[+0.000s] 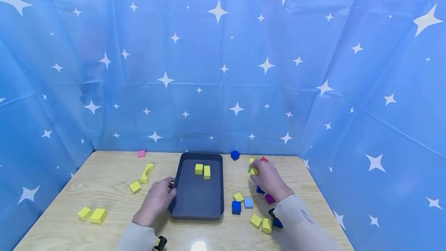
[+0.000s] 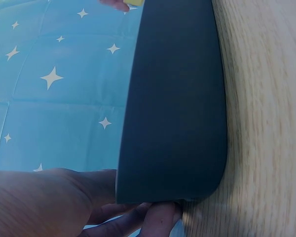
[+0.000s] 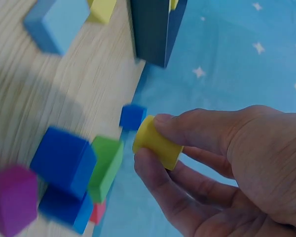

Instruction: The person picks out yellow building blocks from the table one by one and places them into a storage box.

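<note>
My right hand (image 1: 268, 178) pinches a yellow cylinder block (image 3: 160, 143) between thumb and fingertips, held over the right side of the table. Below it in the right wrist view lie a green block (image 3: 105, 168), blue blocks (image 3: 64, 160) and a purple block (image 3: 12, 200). On the left, my left hand (image 1: 158, 198) grips the side wall of a dark grey tray (image 1: 198, 200), its fingers at the rim; the left wrist view shows the tray's outer wall (image 2: 172, 108) close by. Inside the tray sit two yellow blocks (image 1: 207, 172), side by side toward its far end.
Left of the tray lie a yellow arch (image 1: 147, 173), several yellow blocks (image 1: 99, 216) and a pink block (image 1: 141, 153). Right of it are a dark blue cube (image 1: 236, 207), a light blue block (image 1: 248, 203) and more yellow blocks (image 1: 256, 220). A starry blue curtain (image 1: 216, 49) surrounds the table.
</note>
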A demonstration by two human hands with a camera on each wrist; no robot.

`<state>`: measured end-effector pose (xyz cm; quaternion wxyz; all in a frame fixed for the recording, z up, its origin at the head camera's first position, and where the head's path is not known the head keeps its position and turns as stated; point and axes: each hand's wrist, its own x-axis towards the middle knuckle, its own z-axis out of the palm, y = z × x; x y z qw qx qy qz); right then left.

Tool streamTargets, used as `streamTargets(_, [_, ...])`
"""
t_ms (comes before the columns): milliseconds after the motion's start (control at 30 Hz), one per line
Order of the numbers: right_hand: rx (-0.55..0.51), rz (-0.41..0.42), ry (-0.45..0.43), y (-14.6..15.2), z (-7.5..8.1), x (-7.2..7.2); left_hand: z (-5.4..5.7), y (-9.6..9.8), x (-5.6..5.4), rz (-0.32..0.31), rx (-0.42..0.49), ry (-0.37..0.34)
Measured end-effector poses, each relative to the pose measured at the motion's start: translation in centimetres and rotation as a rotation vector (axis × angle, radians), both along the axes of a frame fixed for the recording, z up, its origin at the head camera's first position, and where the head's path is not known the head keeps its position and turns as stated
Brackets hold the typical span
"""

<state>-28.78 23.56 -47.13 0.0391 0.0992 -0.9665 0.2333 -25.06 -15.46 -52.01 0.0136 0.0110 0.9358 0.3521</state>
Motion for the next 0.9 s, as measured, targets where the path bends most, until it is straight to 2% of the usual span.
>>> streamTargets(567, [0.018,0.151,-0.007,-6.2,-0.4,-1.4,0.0,0.0,-0.1,0.001,-0.009,-0.005])
streamTargets(733, [0.024,0.175,-0.035,-7.7,-0.1,-1.3,0.0,0.0,0.0,0.003,-0.008,-0.002])
streamTargets(900, [0.065,0.242,-0.042,-9.3,0.0,-1.0,0.2,0.1,0.1,0.006,-0.015,0.006])
